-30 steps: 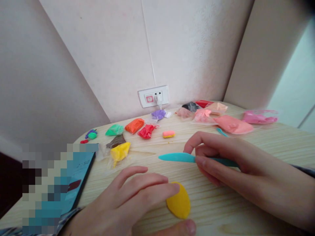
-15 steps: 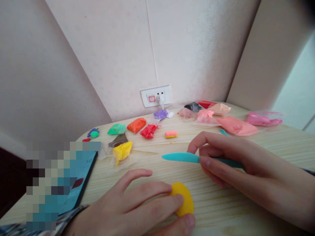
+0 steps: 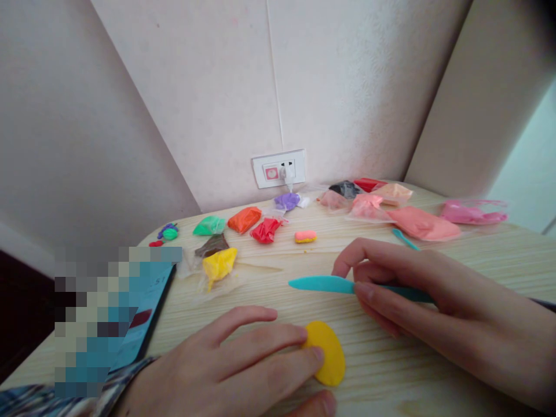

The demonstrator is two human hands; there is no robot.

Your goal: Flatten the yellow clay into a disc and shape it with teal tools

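Note:
A flat yellow clay disc (image 3: pixel 332 356) lies on the wooden table (image 3: pixel 260 289) near the front. My left hand (image 3: pixel 243 362) rests beside it with fingers stretched out, two fingertips lying on the disc's left edge. The left thumb is partly cut off by the lower frame edge. In my right hand (image 3: pixel 403 301) is a turquoise plastic clay knife (image 3: pixel 321 284), pinched between thumb and fingers. Its blade points left, above the table and beyond the disc. A small pink-and-yellow clay piece (image 3: pixel 306 237) sits farther back.
Bags of coloured clay lie along the back, among them yellow (image 3: pixel 219 263), orange (image 3: pixel 244 220), red (image 3: pixel 266 230) and salmon (image 3: pixel 423 224). A small turquoise tool (image 3: pixel 405 238) lies behind my right hand. At left stands a partly blurred phone or tablet (image 3: pixel 147 313). A wall socket (image 3: pixel 278 169) holds a plug.
My left thumb has moved off the disc's lower edge, so more of the yellow shows. The right hand keeps the knife in nearly the same pose. The view has shifted slightly.

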